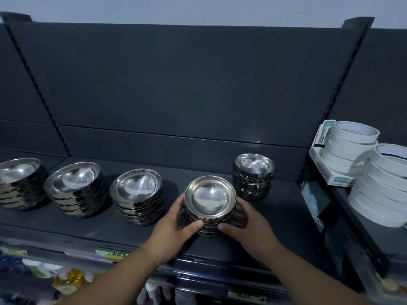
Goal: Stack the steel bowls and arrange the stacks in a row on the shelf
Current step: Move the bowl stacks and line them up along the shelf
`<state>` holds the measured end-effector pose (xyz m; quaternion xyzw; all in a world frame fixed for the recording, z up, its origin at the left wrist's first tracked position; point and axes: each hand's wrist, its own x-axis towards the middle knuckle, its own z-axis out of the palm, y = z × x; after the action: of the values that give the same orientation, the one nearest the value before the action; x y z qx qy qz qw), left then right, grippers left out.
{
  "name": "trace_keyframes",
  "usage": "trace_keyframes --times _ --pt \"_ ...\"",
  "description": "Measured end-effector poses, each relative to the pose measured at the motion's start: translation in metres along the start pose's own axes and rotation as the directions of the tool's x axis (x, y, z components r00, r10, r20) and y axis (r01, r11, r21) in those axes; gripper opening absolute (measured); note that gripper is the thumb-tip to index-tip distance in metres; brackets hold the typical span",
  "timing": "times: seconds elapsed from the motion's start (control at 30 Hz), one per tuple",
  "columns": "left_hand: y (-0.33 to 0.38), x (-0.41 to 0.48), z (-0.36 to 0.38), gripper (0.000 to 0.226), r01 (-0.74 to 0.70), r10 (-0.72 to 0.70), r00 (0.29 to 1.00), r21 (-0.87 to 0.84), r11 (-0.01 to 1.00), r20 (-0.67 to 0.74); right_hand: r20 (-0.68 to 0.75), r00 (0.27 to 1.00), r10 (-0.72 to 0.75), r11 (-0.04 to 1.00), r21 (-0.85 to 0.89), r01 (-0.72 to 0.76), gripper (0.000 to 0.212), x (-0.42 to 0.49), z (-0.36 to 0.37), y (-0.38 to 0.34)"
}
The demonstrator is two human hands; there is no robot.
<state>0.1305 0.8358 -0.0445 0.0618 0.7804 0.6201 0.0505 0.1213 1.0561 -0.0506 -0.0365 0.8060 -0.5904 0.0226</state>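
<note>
The job looks nearly done: no loose bowls show on the shelf (286, 219), only stacks. The held stack (210, 200) is near the shelf's front edge; whether it rests there or is just lifted, I cannot tell. Three left stacks (136, 194) line up to its left. The back stack (253, 175), behind it to the right, sits out of line and probably needs moving forward. The left hand (176, 225) and right hand (248, 225) grasp the held stack from either side, thumbs at its front.
</note>
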Motion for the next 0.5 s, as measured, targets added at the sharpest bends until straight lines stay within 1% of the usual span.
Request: trace_keyframes --times 0.07,0.1,0.17,0.2,0.3,0.5 --pt "0.000 0.000 -0.002 0.085 0.002 -0.002 1.000 -0.008 1.000 0.012 -0.009 1.000 -0.003 1.000 -0.003 0.003 0.088 0.000 -0.001 0.000" --pt "0.001 -0.001 -0.004 0.095 0.002 -0.002 1.000 -0.002 1.000 0.007 -0.012 1.000 -0.004 1.000 -0.007 0.004 0.088 0.000 -0.002 0.000" --pt "0.005 0.000 -0.005 0.114 0.019 -0.019 1.000 0.003 1.000 -0.012 -0.008 1.000 -0.003 1.000 -0.014 0.003 0.094 0.000 -0.003 -0.001" --pt "0.007 0.001 -0.005 0.116 0.024 -0.024 1.000 0.000 1.000 -0.019 -0.003 1.000 -0.003 1.000 -0.020 0.003 0.097 0.000 -0.004 -0.002" --pt "0.016 0.004 -0.002 0.104 0.012 -0.011 1.000 0.018 1.000 -0.017 0.005 1.000 -0.002 1.000 -0.025 0.003 0.090 0.002 -0.004 -0.006" --pt "0.024 0.005 -0.008 0.096 0.041 -0.042 0.999 0.079 0.996 0.016 -0.003 1.000 0.002 0.999 -0.032 -0.002 0.082 -0.002 -0.004 -0.009"
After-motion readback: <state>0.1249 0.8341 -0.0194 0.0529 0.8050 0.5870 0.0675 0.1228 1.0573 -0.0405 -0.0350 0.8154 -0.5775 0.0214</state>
